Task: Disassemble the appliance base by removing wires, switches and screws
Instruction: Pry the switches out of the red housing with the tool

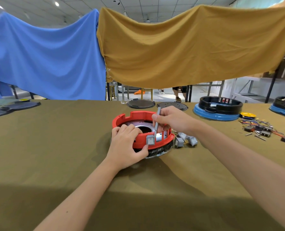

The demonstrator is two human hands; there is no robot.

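Note:
A round red appliance base (135, 116) lies on the olive tablecloth, with a shiny metal plate inside. My left hand (127, 144) grips its near rim, fingers curled over the top and thumb below. A grey rocker switch (150, 140) sits in the near wall, beside that thumb. My right hand (173, 120) holds a thin grey screwdriver (156, 124) almost upright, its tip down inside the base just behind the switch. Several loose grey switches (186, 140) with wires lie to the right of the base.
Two black round plates (141, 104) lie behind the base. A black-and-blue base (218, 109) stands at the right, another at the far right edge (284, 106). Black switches, coloured wires and screws (263, 129) are scattered at the right. Dark covers (13, 106) lie far left.

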